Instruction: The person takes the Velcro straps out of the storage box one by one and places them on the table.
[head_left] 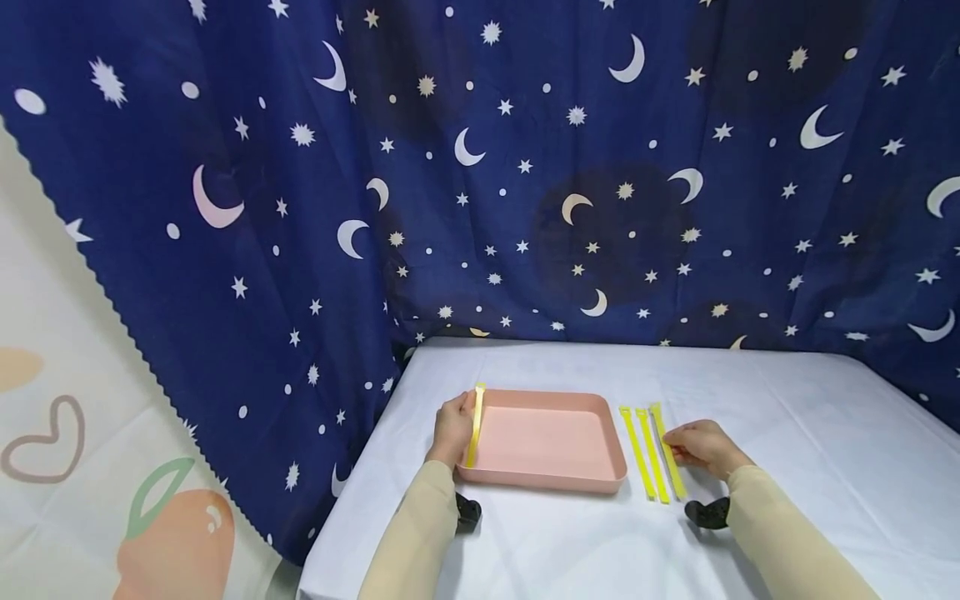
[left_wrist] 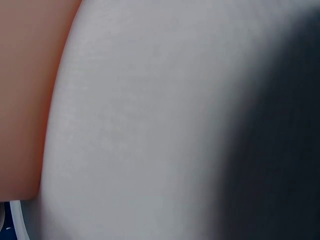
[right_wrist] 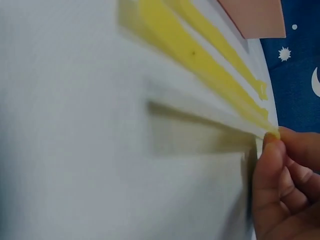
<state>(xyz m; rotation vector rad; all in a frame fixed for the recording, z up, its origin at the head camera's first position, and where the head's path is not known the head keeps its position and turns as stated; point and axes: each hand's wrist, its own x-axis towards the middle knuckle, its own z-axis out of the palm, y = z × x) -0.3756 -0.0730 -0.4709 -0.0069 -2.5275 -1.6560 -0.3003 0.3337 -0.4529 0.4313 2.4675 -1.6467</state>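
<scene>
1. Extends the left arm (head_left: 411,533) forward, slanting inward.
2. Angles the right arm (head_left: 791,533) inward too.
3. Curves the left hand (head_left: 452,429) in a grip.
4. Pinches with the fingertips (right_wrist: 270,161) of the right hand (head_left: 707,448), folding the other fingers toward the palm.
5. Holds both hands well apart.

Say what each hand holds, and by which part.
Right hand: the rightmost yellow strip, pinched between fingers toward its far end. Left hand: at the pink tray's left side; whether it grips the tray or the leftmost strip is unclear.
</scene>
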